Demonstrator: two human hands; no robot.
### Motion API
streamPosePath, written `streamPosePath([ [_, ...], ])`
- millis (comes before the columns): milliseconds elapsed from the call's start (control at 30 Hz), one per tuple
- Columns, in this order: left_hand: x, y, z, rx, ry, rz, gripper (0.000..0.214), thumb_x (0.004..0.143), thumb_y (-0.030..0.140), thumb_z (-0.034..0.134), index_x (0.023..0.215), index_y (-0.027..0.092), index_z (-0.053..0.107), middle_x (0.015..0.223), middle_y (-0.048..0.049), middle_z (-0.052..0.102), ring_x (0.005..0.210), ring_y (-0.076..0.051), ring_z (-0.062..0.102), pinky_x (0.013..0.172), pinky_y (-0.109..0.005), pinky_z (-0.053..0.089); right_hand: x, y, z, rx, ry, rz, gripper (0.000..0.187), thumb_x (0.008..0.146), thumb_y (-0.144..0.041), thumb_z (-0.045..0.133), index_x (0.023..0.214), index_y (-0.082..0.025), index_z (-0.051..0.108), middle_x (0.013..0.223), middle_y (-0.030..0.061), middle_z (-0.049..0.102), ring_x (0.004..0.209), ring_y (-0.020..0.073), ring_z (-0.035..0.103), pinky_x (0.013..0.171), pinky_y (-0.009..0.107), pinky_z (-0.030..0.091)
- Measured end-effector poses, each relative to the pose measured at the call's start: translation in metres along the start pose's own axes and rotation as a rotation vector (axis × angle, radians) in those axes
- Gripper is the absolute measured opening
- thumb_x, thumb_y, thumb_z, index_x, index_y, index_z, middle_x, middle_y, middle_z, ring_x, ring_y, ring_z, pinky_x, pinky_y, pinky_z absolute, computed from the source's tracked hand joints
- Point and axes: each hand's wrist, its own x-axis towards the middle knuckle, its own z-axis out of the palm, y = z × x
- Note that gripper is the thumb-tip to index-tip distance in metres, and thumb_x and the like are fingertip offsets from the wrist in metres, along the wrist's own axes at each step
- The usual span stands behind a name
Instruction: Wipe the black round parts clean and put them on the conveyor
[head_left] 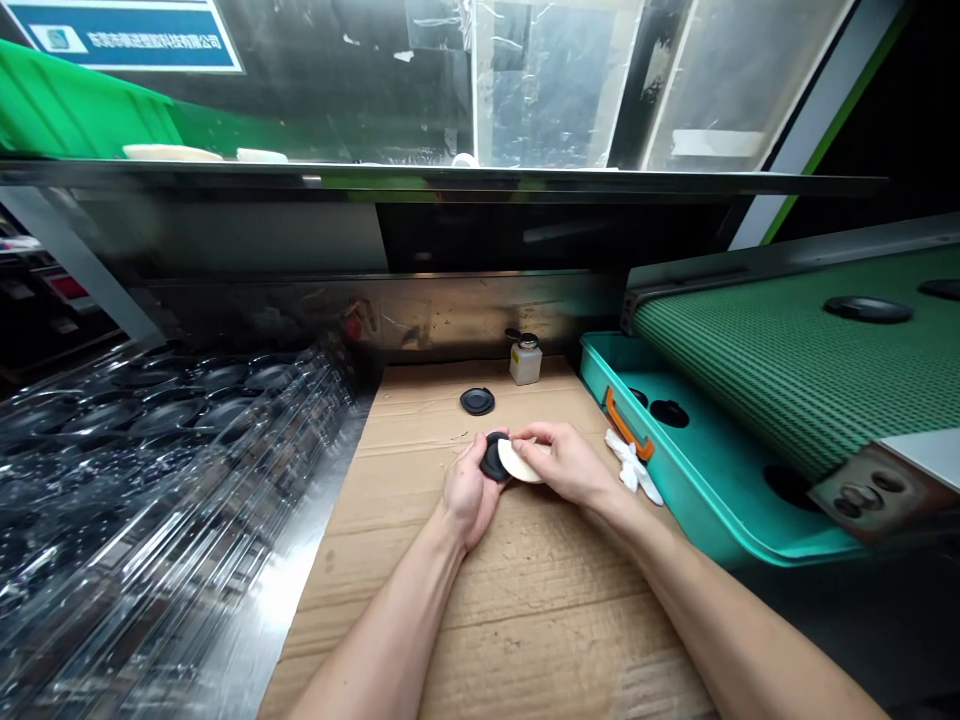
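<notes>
My left hand (469, 490) is closed on a round black cap (493, 457), held just above the cardboard sheet (487, 600). My right hand (566, 462) pinches a cream-white round pad (517, 462) and presses it against the black cap. The two hands meet over the middle of the cardboard. A second black cap (477, 401) lies loose on the cardboard a little beyond the hands.
A small white bottle (525, 360) stands at the cardboard's far edge. A white cloth (632, 466) lies beside a teal tray (720, 520) holding black caps. A green conveyor belt (772, 360) carries more caps at right. Clear plastic trays of black caps (150, 450) fill the left.
</notes>
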Motion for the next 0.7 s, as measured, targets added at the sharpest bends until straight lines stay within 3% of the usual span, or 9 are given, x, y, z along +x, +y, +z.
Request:
streamPosePath([
  [100,0.001,-0.001,0.000,0.009,0.008,-0.030,0.026,0.090,0.030,0.048,0.100,0.010,0.062,0.104,-0.0147,0.067,0.103,-0.025,0.063,0.094,-0.042,0.048,0.000,-0.001,-0.003,-0.050,-0.047,-0.018,0.023,0.085,-0.027,0.051,0.089,-0.020,0.072,0.086,0.0006,0.072,0.076,0.0148,0.062,0.067,0.022,0.044],
  [300,0.003,0.002,-0.002,-0.002,0.019,-0.057,0.026,0.092,0.028,0.044,0.097,0.009,0.061,0.108,-0.0171,0.066,0.100,-0.024,0.064,0.090,-0.041,0.052,0.002,0.000,-0.010,-0.212,0.011,-0.025,0.022,0.086,-0.030,0.052,0.092,-0.026,0.072,0.086,-0.0013,0.072,0.077,0.0149,0.064,0.069,0.023,0.044],
  [433,0.005,0.005,-0.005,0.003,0.036,-0.112,0.030,0.093,0.030,0.041,0.099,0.007,0.060,0.113,-0.0203,0.064,0.096,-0.026,0.066,0.084,-0.041,0.054,0.002,0.005,-0.017,-0.276,0.409,0.098,0.030,0.091,-0.037,0.045,0.105,-0.025,0.069,0.097,0.0026,0.072,0.088,0.0182,0.065,0.077,0.026,0.046],
  [467,0.006,0.005,-0.005,-0.001,0.037,-0.116,0.031,0.094,0.030,0.041,0.099,0.007,0.060,0.112,-0.0203,0.065,0.094,-0.025,0.066,0.083,-0.041,0.054,0.001,0.006,-0.017,-0.237,0.430,0.083,0.031,0.092,-0.038,0.043,0.107,-0.025,0.067,0.100,0.0029,0.071,0.090,0.0180,0.065,0.079,0.026,0.046],
  [600,0.008,0.003,-0.005,-0.034,0.010,-0.072,0.028,0.093,0.028,0.041,0.098,0.008,0.061,0.108,-0.0174,0.066,0.093,-0.023,0.065,0.085,-0.039,0.054,-0.003,0.002,-0.008,-0.163,0.104,-0.037,0.025,0.089,-0.036,0.050,0.099,-0.026,0.070,0.096,0.0002,0.072,0.087,0.0163,0.066,0.076,0.023,0.048],
  [633,0.008,0.003,-0.005,-0.034,0.003,-0.074,0.029,0.093,0.028,0.041,0.098,0.008,0.061,0.108,-0.0177,0.066,0.095,-0.023,0.065,0.084,-0.039,0.054,-0.003,0.001,-0.006,-0.215,0.115,-0.015,0.024,0.089,-0.036,0.050,0.098,-0.027,0.070,0.095,0.0003,0.073,0.086,0.0169,0.066,0.076,0.024,0.048],
  [700,0.007,0.002,-0.004,-0.021,-0.006,-0.100,0.031,0.094,0.030,0.041,0.099,0.007,0.061,0.109,-0.0191,0.066,0.097,-0.025,0.065,0.082,-0.040,0.055,-0.004,-0.003,-0.004,-0.316,0.269,0.059,0.027,0.091,-0.037,0.047,0.103,-0.027,0.069,0.096,0.0014,0.072,0.087,0.0178,0.066,0.076,0.026,0.047],
])
